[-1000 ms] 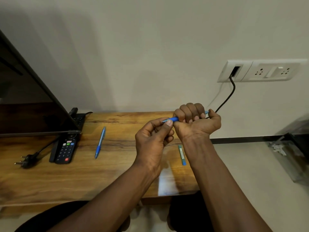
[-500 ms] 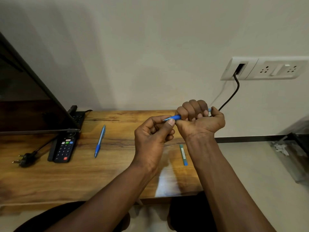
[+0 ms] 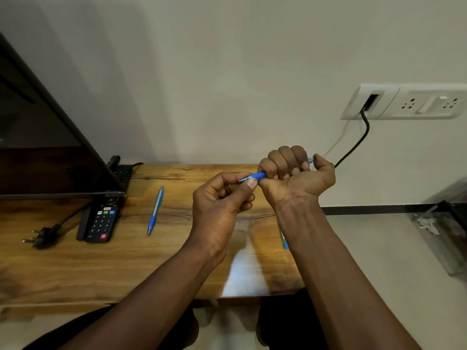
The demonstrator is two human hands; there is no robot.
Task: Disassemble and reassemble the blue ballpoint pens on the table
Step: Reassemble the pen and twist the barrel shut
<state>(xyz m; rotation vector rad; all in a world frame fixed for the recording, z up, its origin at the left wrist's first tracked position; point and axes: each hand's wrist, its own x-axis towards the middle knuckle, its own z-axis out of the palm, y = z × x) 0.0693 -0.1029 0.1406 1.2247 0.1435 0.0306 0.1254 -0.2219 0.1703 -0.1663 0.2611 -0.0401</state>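
I hold a blue ballpoint pen [image 3: 257,176] in the air above the wooden table [image 3: 126,261]. My right hand [image 3: 295,176] grips its barrel in a fist, and the pen's back end sticks out by the thumb. My left hand [image 3: 222,198] pinches the pen's tip end between thumb and fingers. A second blue pen [image 3: 155,210] lies whole on the table to the left. A small blue pen part [image 3: 284,239] lies on the table, mostly hidden behind my right forearm.
A black TV remote [image 3: 101,221] and a loose black plug [image 3: 40,237] lie at the left under a dark screen [image 3: 38,137]. A wall socket [image 3: 404,102] with a black cable is at the right. The table's right edge is near my right arm.
Both hands have stayed together on the pen and shifted slightly right and up in the view. My left thumb and fingers have moved a little on the tip end.
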